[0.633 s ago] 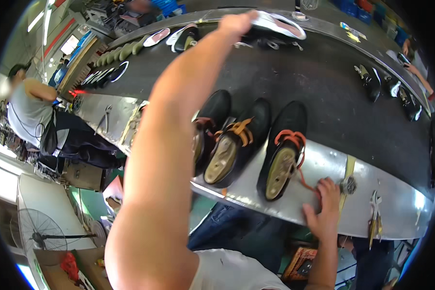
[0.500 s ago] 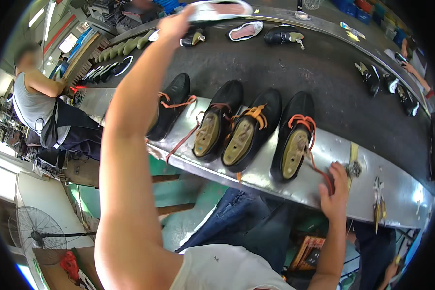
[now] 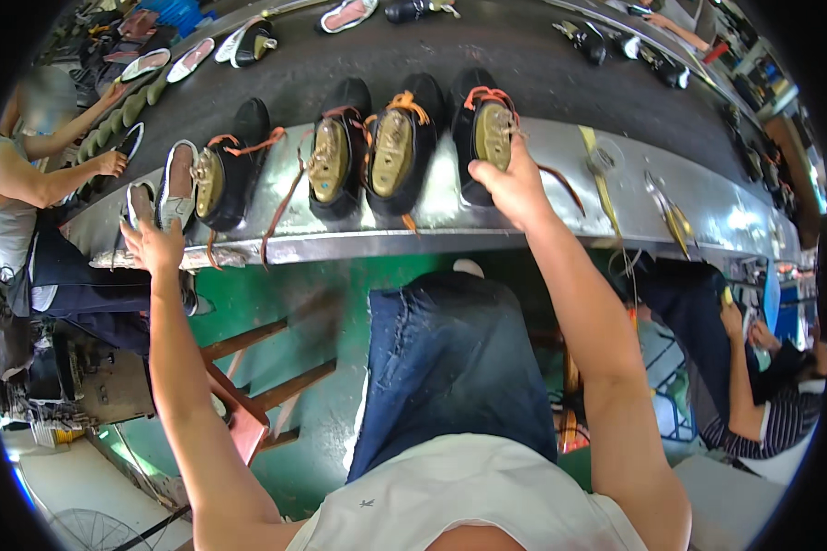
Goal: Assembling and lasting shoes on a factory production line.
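Observation:
My left hand (image 3: 156,246), fingers spread, touches the near ends of two pale grey shoes with pinkish insoles, one in front (image 3: 141,204) and one behind (image 3: 178,182). My right hand (image 3: 515,188) is closed round the heel of the rightmost black shoe (image 3: 473,188), its thumb on the olive last inside. That shoe has orange-red laces. Left of it stand a black shoe with orange laces (image 3: 421,101), another with dark red laces (image 3: 347,96) and a third with loose red laces (image 3: 250,119), all with lasts in them. My right fingertips are partly hidden.
A metal ledge (image 3: 560,216) runs along the dark conveyor belt (image 3: 524,64). Pincers (image 3: 671,216) and a yellow strap (image 3: 599,188) lie at right. More shoes stand across the belt. Co-workers are at left (image 3: 28,184) and right (image 3: 772,404); a wooden stool (image 3: 257,413) stands below.
My left hand has come down from the belt's far side, where it held a white shoe, to the ledge's left end. My right hand has moved from the ledge onto the rightmost black shoe.

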`<action>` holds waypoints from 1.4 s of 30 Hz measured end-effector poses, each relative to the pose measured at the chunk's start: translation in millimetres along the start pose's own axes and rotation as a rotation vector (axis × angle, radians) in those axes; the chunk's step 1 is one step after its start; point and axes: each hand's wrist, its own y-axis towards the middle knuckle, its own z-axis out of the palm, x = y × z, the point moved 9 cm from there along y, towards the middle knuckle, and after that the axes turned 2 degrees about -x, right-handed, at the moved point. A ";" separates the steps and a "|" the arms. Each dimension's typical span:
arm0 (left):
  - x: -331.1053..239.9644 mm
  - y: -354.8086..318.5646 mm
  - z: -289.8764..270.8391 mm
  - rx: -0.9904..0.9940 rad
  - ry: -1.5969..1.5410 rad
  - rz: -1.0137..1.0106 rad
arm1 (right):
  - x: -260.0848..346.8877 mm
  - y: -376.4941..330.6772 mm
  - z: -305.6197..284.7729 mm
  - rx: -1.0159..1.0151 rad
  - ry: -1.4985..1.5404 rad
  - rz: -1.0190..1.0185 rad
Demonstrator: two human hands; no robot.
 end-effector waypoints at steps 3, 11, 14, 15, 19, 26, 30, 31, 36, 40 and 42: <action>-80.6 -78.1 -118.5 -0.112 -0.883 0.246 | 14.5 -57.8 -8.0 0.122 0.338 0.086; -266.6 -374.7 -184.3 0.970 -1.772 0.141 | -0.1 -340.7 -0.8 0.558 -0.243 -0.109; -264.2 -462.0 -122.3 1.250 -1.493 0.136 | -56.6 -376.5 1.3 0.632 -0.158 0.001; -266.8 -474.7 -109.4 1.418 -1.457 0.050 | -80.4 -382.7 3.6 0.786 -0.131 0.175; -266.1 -445.9 -136.9 1.139 -1.174 0.317 | -132.7 -371.8 -21.5 0.555 0.500 0.771; -252.6 -433.6 -94.5 1.495 -1.822 -0.701 | -159.0 -318.2 2.0 0.066 1.018 1.018; -285.0 -424.8 -133.0 1.632 -1.771 -0.198 | -43.2 -239.2 -10.0 0.317 0.401 -0.047; -299.2 -412.5 -166.7 1.482 -1.826 0.075 | -8.8 -245.7 10.8 0.500 0.044 -0.470; -278.9 -444.9 -167.3 1.747 -1.859 -0.165 | -116.0 -214.3 88.0 0.831 0.729 0.414; -265.7 -439.1 -185.2 1.910 -1.804 -0.182 | -137.3 -227.2 88.2 0.840 0.621 0.513; -267.1 -440.1 -158.3 1.899 -1.804 -0.653 | -125.9 -220.8 81.1 0.824 0.600 0.398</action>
